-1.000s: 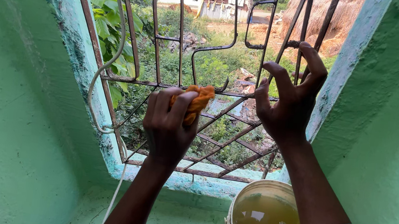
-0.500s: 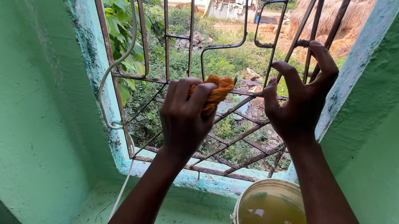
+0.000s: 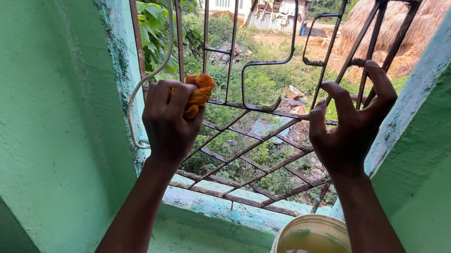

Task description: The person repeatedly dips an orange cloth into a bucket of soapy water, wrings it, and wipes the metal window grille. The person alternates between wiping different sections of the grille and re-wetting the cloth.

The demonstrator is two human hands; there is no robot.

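nearby, bucket (image 3: pixel 309 235) sits below grille (image 3: pixel 255 113), beside hands (image 3: pixel 348 128)

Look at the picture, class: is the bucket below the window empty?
No. The bucket on the sill below the window grille holds murky yellowish liquid that nearly reaches its rim.

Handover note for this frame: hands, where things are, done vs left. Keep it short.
Left hand: closed on an orange cloth, pressed to the window grille at its left side.
Right hand: fingers hooked on a bar at the grille's right side, holding nothing else.
Bucket of yellowish water: on the sill, lower right, under the right arm.
Done: cannot tell which bars are wiped.
Left: probably the rest of the grille; the bars look rusty throughout.
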